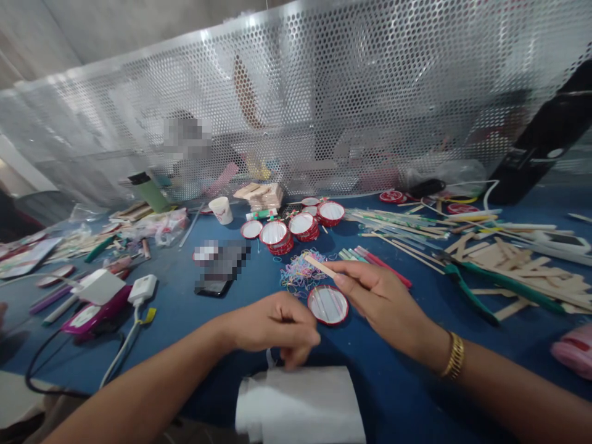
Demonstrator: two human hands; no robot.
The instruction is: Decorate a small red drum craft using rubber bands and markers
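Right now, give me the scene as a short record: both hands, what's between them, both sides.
Left hand: curled near white roll; grip unclear
Right hand: holding wooden stick
Between hands: red-rimmed disc; rubber bands beyond
Left side: black phone, white plug
Right side: green-handled pliers on wooden pieces

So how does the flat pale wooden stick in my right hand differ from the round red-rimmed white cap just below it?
The flat pale wooden stick is long and narrow; the round red-rimmed white cap is circular. The stick is held by your right hand, while the cap lies on the blue tabletop. The stick is one plain colour, whereas the cap shows two. Similar pieces of both lie nearby.
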